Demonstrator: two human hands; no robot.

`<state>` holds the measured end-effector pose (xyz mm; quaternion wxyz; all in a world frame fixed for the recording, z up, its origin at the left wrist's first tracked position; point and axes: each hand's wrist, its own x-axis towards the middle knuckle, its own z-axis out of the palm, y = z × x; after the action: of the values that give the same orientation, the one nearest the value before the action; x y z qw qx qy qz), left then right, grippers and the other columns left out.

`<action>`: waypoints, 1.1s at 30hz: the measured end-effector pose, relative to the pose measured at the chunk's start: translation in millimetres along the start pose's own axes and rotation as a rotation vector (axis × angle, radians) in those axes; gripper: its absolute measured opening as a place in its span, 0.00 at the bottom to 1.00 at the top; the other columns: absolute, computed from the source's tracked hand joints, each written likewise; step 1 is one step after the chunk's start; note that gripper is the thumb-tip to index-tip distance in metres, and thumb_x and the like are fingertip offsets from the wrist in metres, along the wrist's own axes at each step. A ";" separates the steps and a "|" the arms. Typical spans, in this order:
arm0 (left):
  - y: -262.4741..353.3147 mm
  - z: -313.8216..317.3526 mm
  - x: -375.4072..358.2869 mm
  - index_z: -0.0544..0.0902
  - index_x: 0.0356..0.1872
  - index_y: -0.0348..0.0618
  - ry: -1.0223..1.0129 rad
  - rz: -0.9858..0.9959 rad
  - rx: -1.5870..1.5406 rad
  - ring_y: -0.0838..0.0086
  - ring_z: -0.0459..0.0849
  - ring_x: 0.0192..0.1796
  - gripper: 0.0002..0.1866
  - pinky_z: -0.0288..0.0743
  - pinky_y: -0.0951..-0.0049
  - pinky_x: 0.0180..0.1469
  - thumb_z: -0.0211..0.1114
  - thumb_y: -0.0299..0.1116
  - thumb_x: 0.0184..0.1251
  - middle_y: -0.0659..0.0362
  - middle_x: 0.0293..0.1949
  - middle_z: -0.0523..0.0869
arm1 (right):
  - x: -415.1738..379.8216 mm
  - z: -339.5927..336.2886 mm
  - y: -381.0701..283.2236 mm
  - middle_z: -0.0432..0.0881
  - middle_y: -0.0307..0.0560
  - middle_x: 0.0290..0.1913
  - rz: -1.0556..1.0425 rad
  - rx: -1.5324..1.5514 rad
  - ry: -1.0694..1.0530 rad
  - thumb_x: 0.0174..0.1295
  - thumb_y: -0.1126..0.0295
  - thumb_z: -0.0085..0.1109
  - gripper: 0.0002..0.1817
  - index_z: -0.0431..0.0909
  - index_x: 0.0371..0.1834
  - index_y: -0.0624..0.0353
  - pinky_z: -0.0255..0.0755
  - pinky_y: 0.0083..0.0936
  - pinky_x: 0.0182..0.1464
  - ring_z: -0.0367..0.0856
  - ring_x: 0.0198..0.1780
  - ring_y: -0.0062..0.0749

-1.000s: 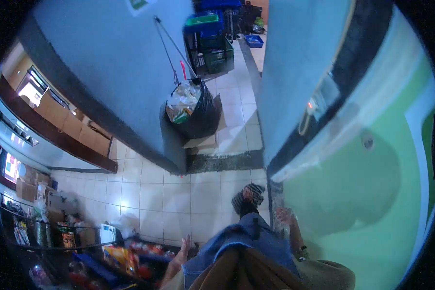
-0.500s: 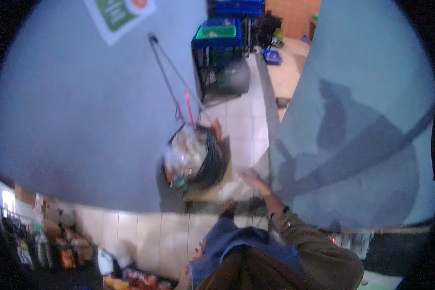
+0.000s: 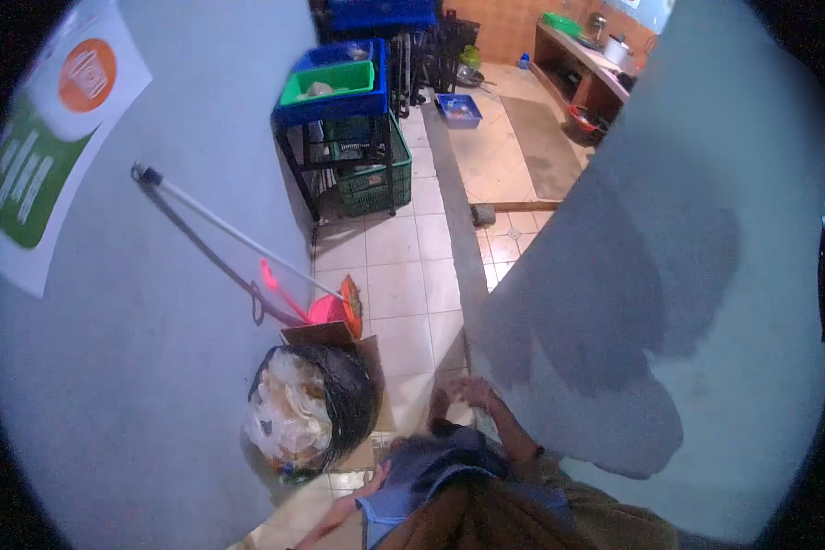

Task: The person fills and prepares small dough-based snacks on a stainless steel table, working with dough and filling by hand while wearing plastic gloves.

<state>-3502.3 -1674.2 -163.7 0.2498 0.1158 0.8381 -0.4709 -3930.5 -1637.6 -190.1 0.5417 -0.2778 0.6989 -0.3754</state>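
Looking at a loose, empty left hand (image 3: pixel 374 478) near a stuffed black trash bag (image 3: pixel 355 396) on the floor (image 3: pixel 396 316) by the left wall (image 3: pixel 147 367), plus an empty, slack-fingered right hand (image 3: pixel 472 392). Probably light, squishy, kinda slippery, so best gripped high up, two-handed, bunching the plastic.

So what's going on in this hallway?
A person is in a narrow passage, apparently handling nothing: the right hand is out in front and the left hand is low by the clothes, with nothing visible in either. Ahead on the left stands a black bag full of plastic waste; beyond it, a pink dustpan. Farther along, a green tray sits on a blue stand.
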 end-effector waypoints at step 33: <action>-581.6 296.2 520.3 0.51 0.71 0.49 -0.593 -0.189 -2.969 0.66 0.38 0.74 0.41 0.33 0.65 0.72 0.33 0.68 0.65 0.56 0.72 0.45 | 378.1 -462.1 -92.7 0.80 0.45 0.37 0.381 1.019 0.451 0.63 0.63 0.55 0.14 0.75 0.47 0.57 0.69 0.22 0.24 0.77 0.27 0.27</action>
<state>-4101.8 -2254.6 -140.8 0.2610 -0.3820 0.4640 0.7554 -4476.4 -1887.1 -260.4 0.5027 0.2345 0.5661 -0.6098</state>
